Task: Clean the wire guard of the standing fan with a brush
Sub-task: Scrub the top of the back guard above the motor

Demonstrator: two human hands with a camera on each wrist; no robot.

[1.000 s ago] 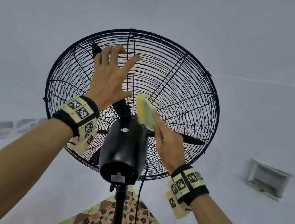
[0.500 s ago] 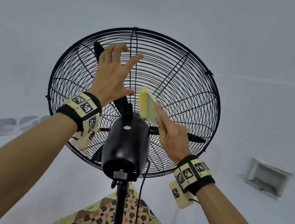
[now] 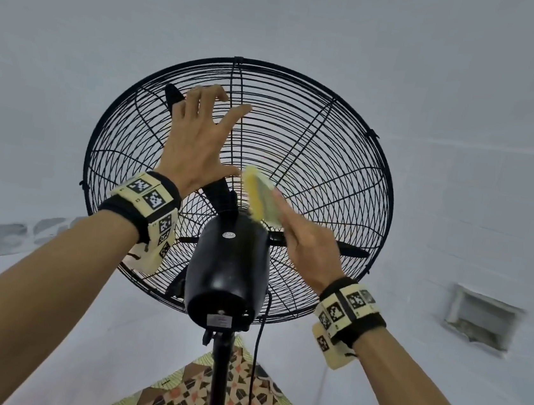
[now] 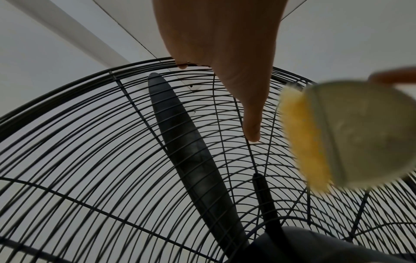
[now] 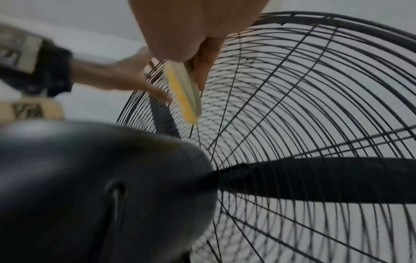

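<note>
Behind the standing fan, looking up at its back, I have both hands raised to the wire guard. My left hand is spread wide at about eleven o'clock on the round guard, fingers straight and fanned, fingertips touching the wires near the top rim. I judge it is there to steady the guard so the fan does not rock or swing away while I scrub.

My right hand holds the brush, fingers laid flat along its pale back and the thumb hidden beneath, so I cannot tell how the thumb sits. The brush is just above the black motor housing, close to the hub, at roughly twelve o'clock from the centre. Its yellow bristles face left and toward the wires, but through the blur I cannot say whether they touch. The flat grip lets me press the bristles evenly across several wires at once.

The brush's long axis runs from about five o'clock up to eleven o'clock in the head view, nearly along the radial ribs, its far tip pointing up toward my left hand. Behind the wires a black blade stands still, pointing to eleven o'clock. The pole and cord drop straight down to six o'clock over a patterned mat.
</note>
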